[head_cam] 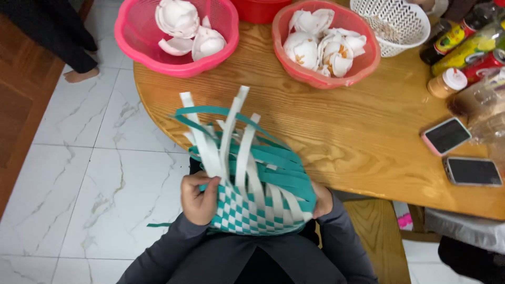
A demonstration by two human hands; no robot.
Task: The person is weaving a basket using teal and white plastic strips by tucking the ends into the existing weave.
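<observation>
Teal and white plastic strips make up the half-woven basket (258, 202) you hold in your lap, just this side of the wooden table (336, 131). Your left hand (199, 197) curls its fingers (202, 181) shut around the white strips at the checkered edge. Your right hand (322, 201) presses the opposite side, its fingers hidden behind the weave. Beyond your fingertips, loose strips fan upward toward two pink bowls (176, 34) of white shells; two phones (446, 135) lie off right.
</observation>
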